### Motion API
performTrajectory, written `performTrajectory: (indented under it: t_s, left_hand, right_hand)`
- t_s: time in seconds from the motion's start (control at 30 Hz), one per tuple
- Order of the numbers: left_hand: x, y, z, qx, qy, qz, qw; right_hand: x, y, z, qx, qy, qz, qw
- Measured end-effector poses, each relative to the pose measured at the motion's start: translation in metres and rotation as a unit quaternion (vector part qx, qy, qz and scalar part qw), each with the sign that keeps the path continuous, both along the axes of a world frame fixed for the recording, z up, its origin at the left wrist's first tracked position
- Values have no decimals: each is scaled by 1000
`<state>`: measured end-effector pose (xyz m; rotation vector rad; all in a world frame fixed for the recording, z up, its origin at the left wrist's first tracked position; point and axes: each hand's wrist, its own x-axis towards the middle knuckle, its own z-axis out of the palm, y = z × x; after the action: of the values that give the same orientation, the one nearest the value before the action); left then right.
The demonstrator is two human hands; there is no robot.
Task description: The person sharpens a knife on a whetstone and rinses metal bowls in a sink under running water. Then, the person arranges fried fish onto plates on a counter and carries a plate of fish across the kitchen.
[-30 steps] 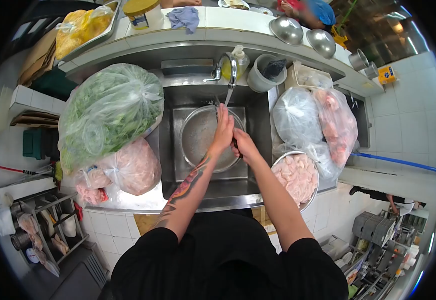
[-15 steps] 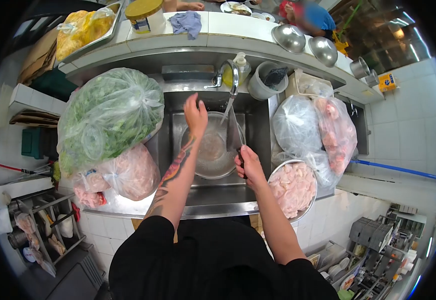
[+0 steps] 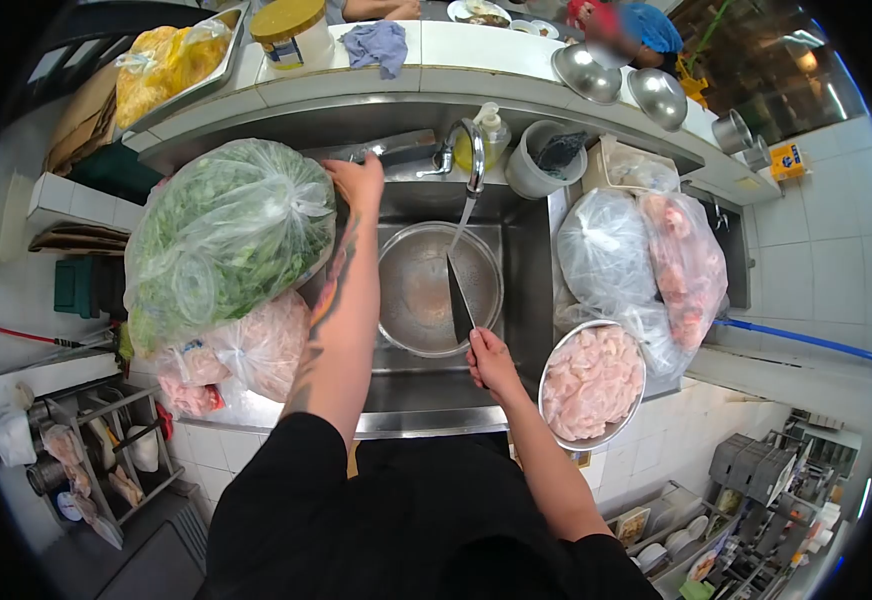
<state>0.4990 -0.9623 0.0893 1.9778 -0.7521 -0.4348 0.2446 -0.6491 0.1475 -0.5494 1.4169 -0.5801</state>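
Knife (image 3: 458,298) sits in the right hand (image 3: 489,362), whose grip is clamped on the handle, the blade reaching away from the grip to meet the thin stream of water falling from the tap (image 3: 468,150); under the blade, just beyond the grip, stands a round metal bowl (image 3: 408,290) inside the sink (image 3: 526,270); the left hand (image 3: 358,180) lies far from that grip, up at the back edge of the sink, its fingers curled over the rim beside a big bag of greens (image 3: 221,235), though whether they clamp anything I cannot tell; to the right of the knife grip, on the desk (image 3: 456,45), a metal bowl of pale raw meat (image 3: 589,380) stands touching clear bags of meat (image 3: 656,260); behind the tap are a soap bottle (image 3: 491,135) and a grey tub (image 3: 541,160); left of the sink, under the greens, lie more bagged meat pieces (image 3: 256,345).
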Motion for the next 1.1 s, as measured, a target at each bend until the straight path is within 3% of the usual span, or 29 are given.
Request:
performTrajectory:
  t_s: [0.07, 0.1, 0.17, 0.2, 0.23, 0.3, 0.37, 0.43, 0.53, 0.6, 0.63, 0.67, 0.7, 0.87, 1.0, 1.07, 1.1]
  left_hand:
    - [-22, 27, 26, -51, -211, -93, 972]
    - [-27, 26, 34, -50, -211, -92, 972]
    - [-37, 23, 44, 50, -337, -215, 915]
    - [-29, 14, 38, 65, -416, -221, 880]
    - [-19, 3, 31, 64, -414, -223, 880]
    - [2, -17, 19, 175, -438, -309, 826]
    - [1, -17, 11, 139, -473, -295, 819]
    - [-2, 8, 17, 185, -374, -346, 840]
    - [-6, 47, 10, 178, -215, -298, 913]
    - [-12, 76, -25, 116, -44, -265, 956]
    - [-20, 92, -30, 136, 71, -259, 954]
    - [-31, 112, -42, 45, 331, -269, 903]
    - [-41, 124, -47, 81, 386, -256, 883]
    - [-102, 168, -55, 81, 485, -326, 808]
    - [-116, 150, -102, 98, 513, -328, 787]
    - [-115, 136, -112, 118, 662, -244, 699]
    - [-116, 138, -107, 119, 662, -246, 697]
  right_hand:
    - [2, -2, -1, 2, -7, 2, 1000]
    - [4, -4, 2, 2, -8, 9, 1000]
    - [6, -3, 3, 5, -5, 12, 1000]
    - [7, -2, 3, -12, -2, 7, 1000]
    - [8, 0, 3, -29, 1, 2, 1000]
    - [6, 7, 3, -20, -10, -13, 1000]
    - [0, 9, 6, -16, -19, -32, 999]
    - [-5, 18, 10, -22, -11, -21, 999]
    - [-15, 26, 24, -26, 8, -16, 999]
    - [-23, 33, 32, -27, -9, -29, 999]
    - [-26, 37, 33, -24, -25, -39, 999]
    - [-29, 41, 33, -23, -27, -39, 999]
    - [-33, 46, 31, -15, -35, -41, 998]
    - [-44, 74, 36, -29, -54, -60, 996]
    - [-48, 85, 57, -44, -9, -41, 998]
    - [-49, 91, 60, -49, -14, -53, 997]
    - [-50, 93, 63, -54, -19, -58, 997]
